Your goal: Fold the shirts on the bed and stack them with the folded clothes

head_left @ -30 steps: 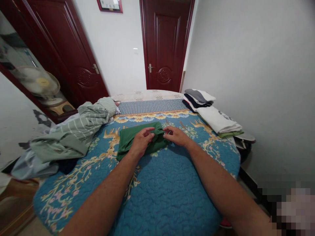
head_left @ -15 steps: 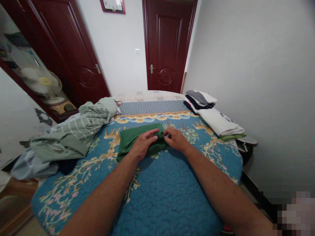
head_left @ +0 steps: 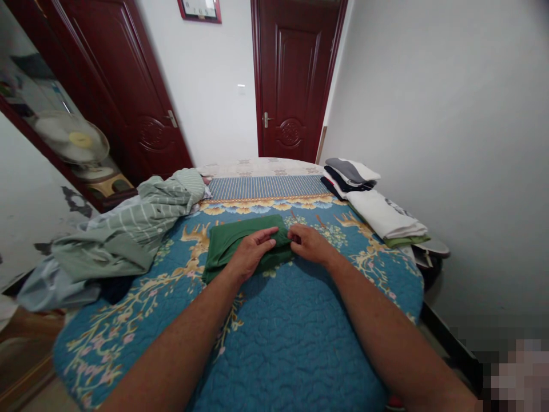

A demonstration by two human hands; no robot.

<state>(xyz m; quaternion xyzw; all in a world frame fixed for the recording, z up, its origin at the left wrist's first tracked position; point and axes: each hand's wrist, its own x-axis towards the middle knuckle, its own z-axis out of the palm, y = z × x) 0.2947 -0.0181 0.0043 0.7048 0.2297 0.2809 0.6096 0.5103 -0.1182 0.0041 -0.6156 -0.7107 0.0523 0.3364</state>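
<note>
Right on my feed, the folded green cloth [head_left: 231, 232] lies mid-frame on the blue quilted cover [head_left: 291, 332]. I see the left hand [head_left: 251, 252] resting on it, fingers loosely extended, and the right hand [head_left: 311, 245] pinching its right end. Rumpled clothes [head_left: 128, 229] sprawl at frame left, with folded clothes [head_left: 377, 212] right of centre.

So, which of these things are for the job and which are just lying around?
For the job:
green cloth, with the left hand on it and right hand at its edge
probably the crumpled clothes and folded clothes

Just around:
fan
clock
door
</note>
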